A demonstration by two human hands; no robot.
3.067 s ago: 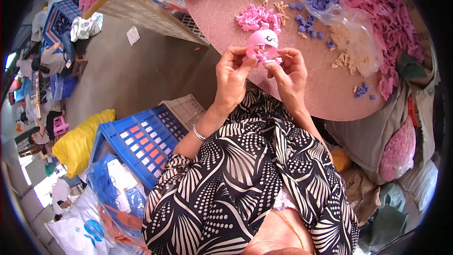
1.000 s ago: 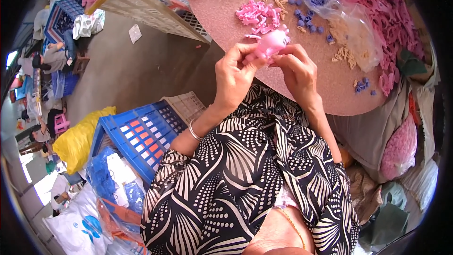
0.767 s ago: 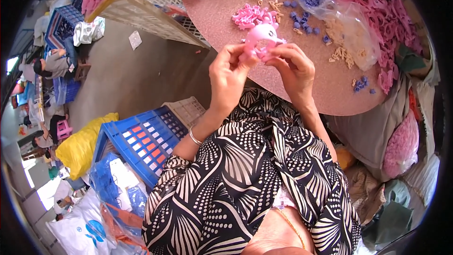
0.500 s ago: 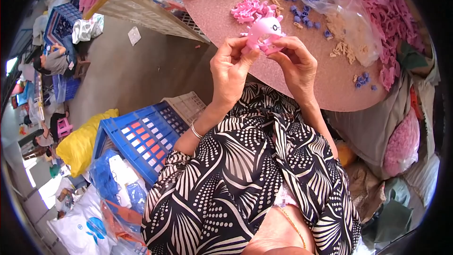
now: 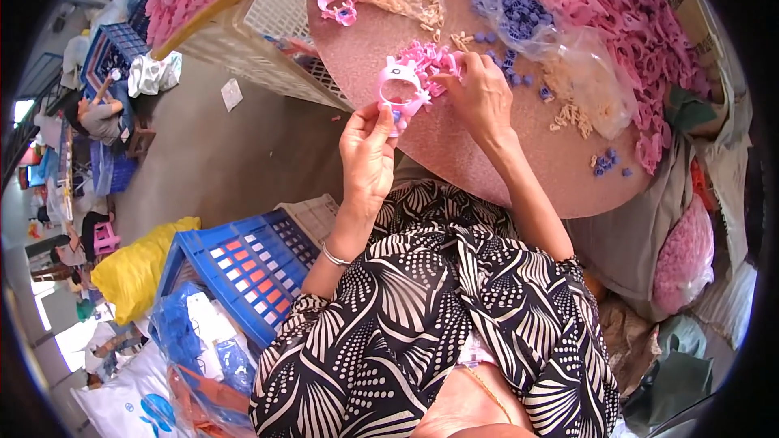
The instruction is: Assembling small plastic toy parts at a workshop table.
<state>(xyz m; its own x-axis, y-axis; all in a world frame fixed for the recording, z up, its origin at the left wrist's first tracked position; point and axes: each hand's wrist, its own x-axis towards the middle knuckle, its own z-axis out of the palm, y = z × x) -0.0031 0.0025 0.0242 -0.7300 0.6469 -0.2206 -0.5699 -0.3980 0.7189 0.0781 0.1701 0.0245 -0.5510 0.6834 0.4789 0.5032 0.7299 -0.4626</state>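
Pink animal-faced toy [image 5: 402, 71] is held over the left edge of the round table [image 5: 568, 170], pinched low by the left hand [image 5: 367, 154], best steadied lightly; the right hand [image 5: 484, 97] is narrowed beside small pink parts [image 5: 426, 55], best separated singly; whether any is gripped cannot be told.

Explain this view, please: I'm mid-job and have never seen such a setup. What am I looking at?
No machine here: each grip is a person's bare hand. The picture comes from a wide fisheye camera worn on the head, looking down, so straight edges bend near the rim. On the rounded pinkish table lie small pink parts, blue pieces and beige pieces. The left grip holds a pink animal-faced piece. The right grip is at the small pink parts; whether it pinches one is unclear.
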